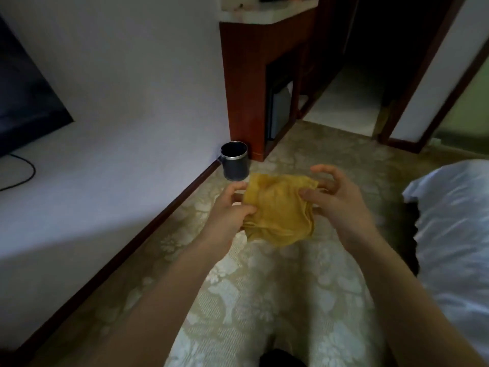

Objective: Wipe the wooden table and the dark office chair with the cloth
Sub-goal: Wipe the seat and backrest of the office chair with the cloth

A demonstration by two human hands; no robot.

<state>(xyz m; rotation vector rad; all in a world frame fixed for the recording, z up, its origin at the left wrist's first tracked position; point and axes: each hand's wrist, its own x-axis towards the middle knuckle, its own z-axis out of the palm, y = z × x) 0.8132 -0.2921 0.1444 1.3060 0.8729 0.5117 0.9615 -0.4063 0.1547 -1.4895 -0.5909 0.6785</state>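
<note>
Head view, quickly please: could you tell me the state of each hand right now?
Left hand: holds the yellow cloth.
Right hand: pinches the same cloth's edge.

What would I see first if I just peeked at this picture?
The bright yellow cloth in the middle jumps out first, held up over the flowery carpet between the left hand and the right hand. Just beyond it a small dark bin stands on that carpet, and white bedding fills the right edge.
</note>
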